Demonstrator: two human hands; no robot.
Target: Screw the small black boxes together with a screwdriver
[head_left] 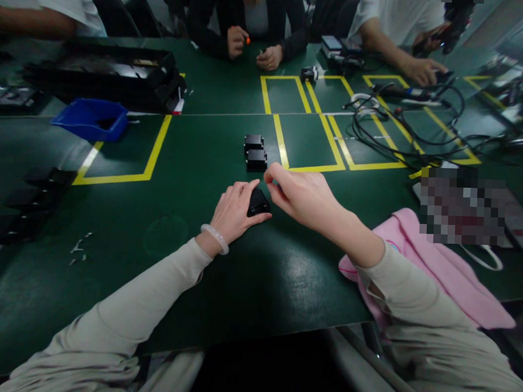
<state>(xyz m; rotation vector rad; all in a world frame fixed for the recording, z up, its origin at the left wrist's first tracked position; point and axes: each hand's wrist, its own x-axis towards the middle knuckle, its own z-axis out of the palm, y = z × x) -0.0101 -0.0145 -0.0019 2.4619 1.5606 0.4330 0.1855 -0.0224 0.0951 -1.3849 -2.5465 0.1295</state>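
Observation:
A small black box-shaped part [259,201] rests on the green table top, gripped between the thumb and fingers of my left hand [236,211]. My right hand [302,194] hovers just right of that part, its fingers curled together in a pinch; whatever sits between the fingertips, if anything, is too small to make out. Beyond my hands, two similar black box-shaped parts [256,158] stand close together, one behind the other.
Left, a blue bin [95,119] sits before stacked black trays [107,70]. More black parts [27,205] and small metallic bits [78,248] lie nearer. Right are a pink cloth [435,259] and tangled black cables [388,132]. Across the table, several people sit, a co-worker's hands [270,57] showing.

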